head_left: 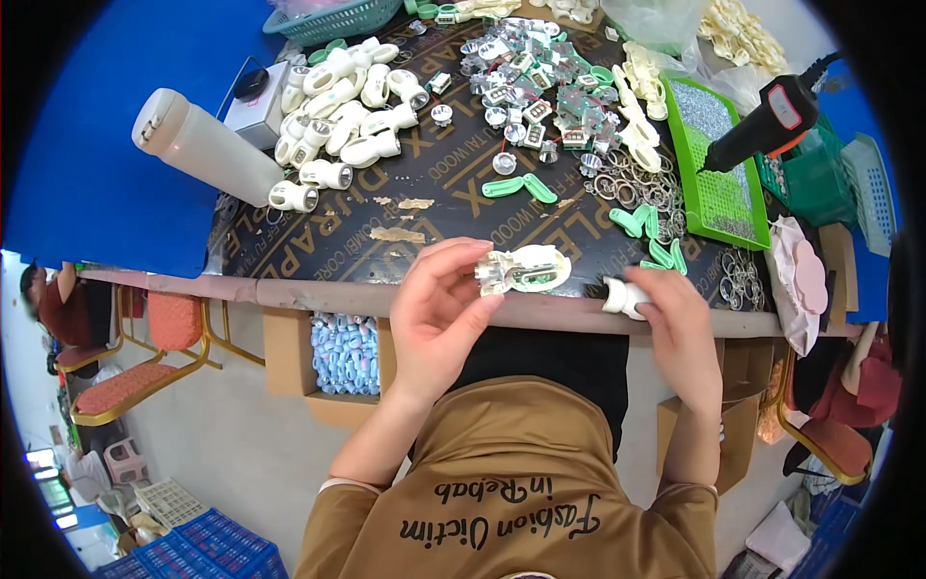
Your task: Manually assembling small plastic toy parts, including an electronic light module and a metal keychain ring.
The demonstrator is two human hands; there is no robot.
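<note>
Over the table's front edge, my left hand [432,307] grips an uncovered white mini flashlight [542,270] between thumb and fingers. Its inside faces up, showing a board and a silvery reflector end. To the right, my right hand [683,323] pinches a small white plastic shell piece [625,297], apart from the flashlight; the fingers partly cover it. Beyond my hands lie two green oval strips [521,186], with more green strips [648,224] near my right hand. Assembled white flashlights [371,116] are heaped at the left.
Circuit boards with reflectors [540,82] are piled at the back middle, beside metal rings [627,179]. A black electric screwdriver [762,125] hangs over a green tray [683,164] of small metal parts. A white bottle [207,145] stands left. Under the table, a carton holds light blue pieces [344,354].
</note>
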